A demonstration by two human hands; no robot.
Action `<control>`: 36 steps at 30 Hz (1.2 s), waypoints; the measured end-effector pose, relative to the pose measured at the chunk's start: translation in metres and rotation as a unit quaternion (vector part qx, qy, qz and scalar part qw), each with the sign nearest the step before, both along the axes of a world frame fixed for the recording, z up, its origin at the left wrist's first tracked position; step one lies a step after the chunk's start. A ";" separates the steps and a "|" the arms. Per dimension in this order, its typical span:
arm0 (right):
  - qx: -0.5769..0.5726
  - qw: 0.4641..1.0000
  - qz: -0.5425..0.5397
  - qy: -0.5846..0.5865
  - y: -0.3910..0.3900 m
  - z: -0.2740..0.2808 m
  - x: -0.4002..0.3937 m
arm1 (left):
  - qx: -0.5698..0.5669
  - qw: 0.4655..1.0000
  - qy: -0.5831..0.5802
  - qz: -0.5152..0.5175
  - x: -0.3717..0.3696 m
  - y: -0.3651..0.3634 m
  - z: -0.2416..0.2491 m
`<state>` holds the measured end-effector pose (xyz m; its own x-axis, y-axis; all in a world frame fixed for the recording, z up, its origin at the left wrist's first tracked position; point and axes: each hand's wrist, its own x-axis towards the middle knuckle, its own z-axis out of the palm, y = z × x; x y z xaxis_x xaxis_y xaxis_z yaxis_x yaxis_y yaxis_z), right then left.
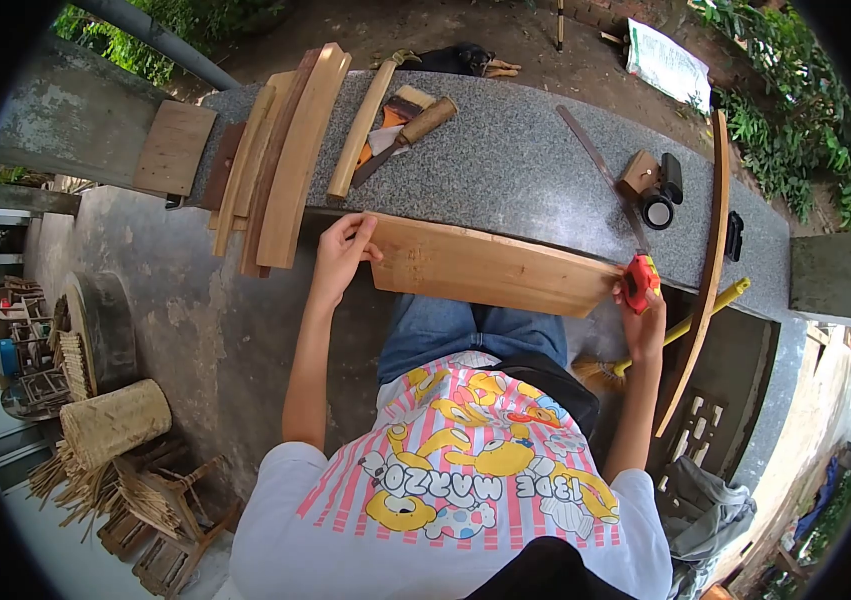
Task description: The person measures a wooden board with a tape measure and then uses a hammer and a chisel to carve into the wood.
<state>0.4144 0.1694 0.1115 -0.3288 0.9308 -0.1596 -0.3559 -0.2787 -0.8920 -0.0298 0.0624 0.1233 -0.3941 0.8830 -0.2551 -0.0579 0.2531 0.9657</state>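
A flat wooden board (490, 268) spans the space between my hands, along the front edge of the stone counter and above my lap. My left hand (340, 258) pinches its left end at the upper corner, thumb and fingers closed on the wood. At the other end, my right hand (644, 325) is wrapped around a red and yellow tape measure (636, 284), which sits right at the board's right edge. Part of the right fingers is hidden behind the tape measure and the board end. The tape blade does not show clearly along the board.
On the granite counter (505, 150) lie several wood strips (295, 165), a hammer (365, 130), a wood-handled tool (425, 123), a metal ruler (590, 147) and a small wooden block (638, 173). A long curved strip (713, 250) overhangs at right. A dog (455, 60) lies beyond.
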 end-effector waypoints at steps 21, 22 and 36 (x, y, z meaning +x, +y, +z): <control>0.048 0.992 -0.097 0.061 -0.026 0.078 0.015 | 0.271 0.960 0.067 -0.024 0.021 -0.042 0.073; 0.065 0.992 -0.080 0.079 -0.022 0.076 0.016 | 0.274 0.959 0.068 -0.025 0.020 -0.037 0.070; 0.060 0.991 -0.097 0.062 -0.022 0.023 0.019 | 0.265 0.963 0.035 -0.044 0.014 -0.039 0.017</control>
<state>0.4339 0.1469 0.1340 -0.1515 0.9884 -0.0124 -0.5023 -0.0877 -0.8603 -0.0153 0.0237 0.1400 -0.3109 0.9126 0.2655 0.0117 -0.2757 0.9612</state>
